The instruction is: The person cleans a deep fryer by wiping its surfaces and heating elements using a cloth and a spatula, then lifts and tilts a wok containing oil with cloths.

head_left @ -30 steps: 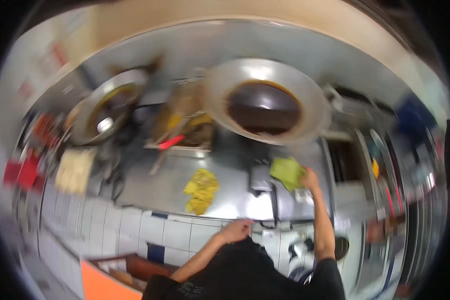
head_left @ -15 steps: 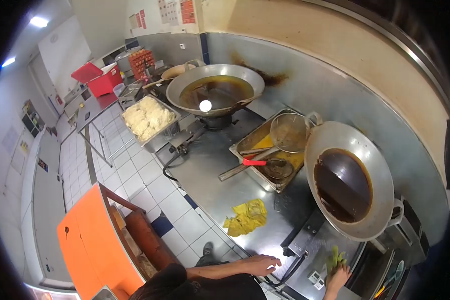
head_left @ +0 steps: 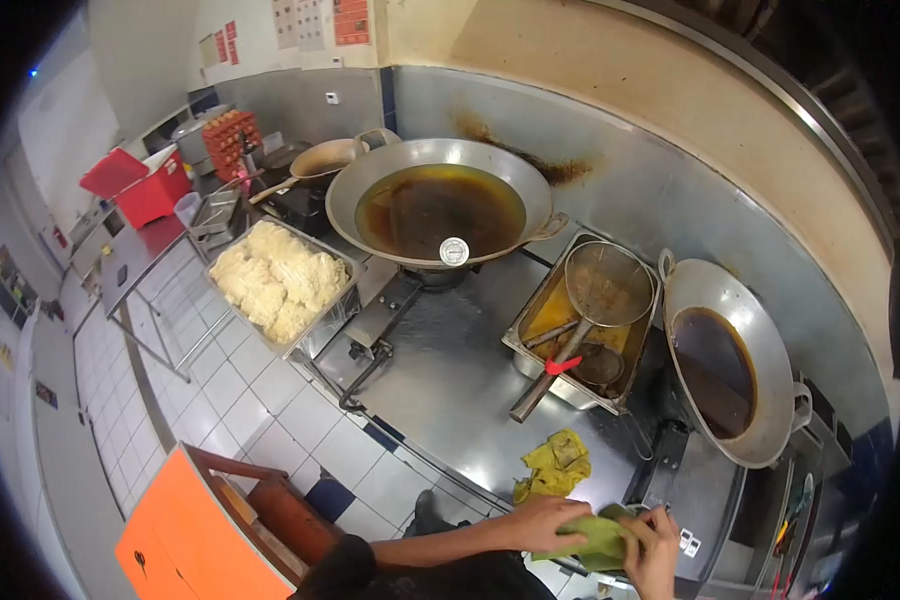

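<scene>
At the counter's front edge, my left hand (head_left: 555, 522) is closed on a green cloth (head_left: 598, 540). My right hand (head_left: 652, 545) grips the same cloth from its other side, fingers bent round it. Just behind my left hand lies a crumpled yellow cloth (head_left: 558, 465) on the steel counter (head_left: 450, 360). Small white devices (head_left: 688, 542) sit right of my right hand.
A wide wok of dark oil (head_left: 440, 205) with a round thermometer (head_left: 454, 251) stands at the back. Another wok (head_left: 720, 365) is at the right. Between them, a tray (head_left: 610, 402) holds strainers (head_left: 610, 285). Battered food (head_left: 280, 280) fills a left tray.
The green cloth has come up off the counter and is now between both hands. My left hand has moved right to it. The view has shifted, with the large wok appearing nearer.
</scene>
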Demonstrator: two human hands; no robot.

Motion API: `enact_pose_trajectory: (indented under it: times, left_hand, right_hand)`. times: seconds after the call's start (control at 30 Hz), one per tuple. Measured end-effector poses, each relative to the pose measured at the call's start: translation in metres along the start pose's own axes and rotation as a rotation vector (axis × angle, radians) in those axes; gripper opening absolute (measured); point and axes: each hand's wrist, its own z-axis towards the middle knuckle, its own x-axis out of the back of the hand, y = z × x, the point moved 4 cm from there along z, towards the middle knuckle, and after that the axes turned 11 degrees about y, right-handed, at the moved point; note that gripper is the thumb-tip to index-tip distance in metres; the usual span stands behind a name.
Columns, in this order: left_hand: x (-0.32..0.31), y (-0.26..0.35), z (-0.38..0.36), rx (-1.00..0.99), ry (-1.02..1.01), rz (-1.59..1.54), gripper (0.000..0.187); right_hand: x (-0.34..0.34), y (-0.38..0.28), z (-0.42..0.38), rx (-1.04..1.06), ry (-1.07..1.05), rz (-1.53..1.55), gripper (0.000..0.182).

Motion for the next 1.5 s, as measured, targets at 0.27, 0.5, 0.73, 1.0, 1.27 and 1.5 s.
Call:
enact_pose_trajectory:
  times: [0.27,0.5,0.73,1.0,1.27,1.5]
  left_hand:
    - [0.036,-0.041,-0.006,-0.017,0.316,0.228,0.032]
    - [-0.024,0.01,-0.024,-0.172,-0.074,0.214,0.043]
    - [-0.019,-0.049,0.001,-0.129,0.324,-0.204,0.011]
    - [-0.091,-0.214,0.096,-0.109,0.108,0.647,0.074]
    - [-0.023,-0.221,0.054,0.425,0.315,0.651,0.044]
    - [0.028,-0.211,0.019,0.097,0.814,0.846,0.06]
  right_hand:
    - [-0.244,-0.009,0.005,-0.793,0.656,1.939,0.05]
    - [-0.238,-0.015,-0.023,-0.725,0.512,2.137,0.057]
    - [-0.18,0.084,-0.102,-0.651,1.009,2.008,0.056]
    - [-0.203,0.135,-0.209,-0.747,1.169,1.992,0.054]
    - [-0.223,0.14,-0.18,-0.778,1.002,2.079,0.053]
    - [-0.22,0.151,-0.069,-0.623,0.83,2.138,0.052]
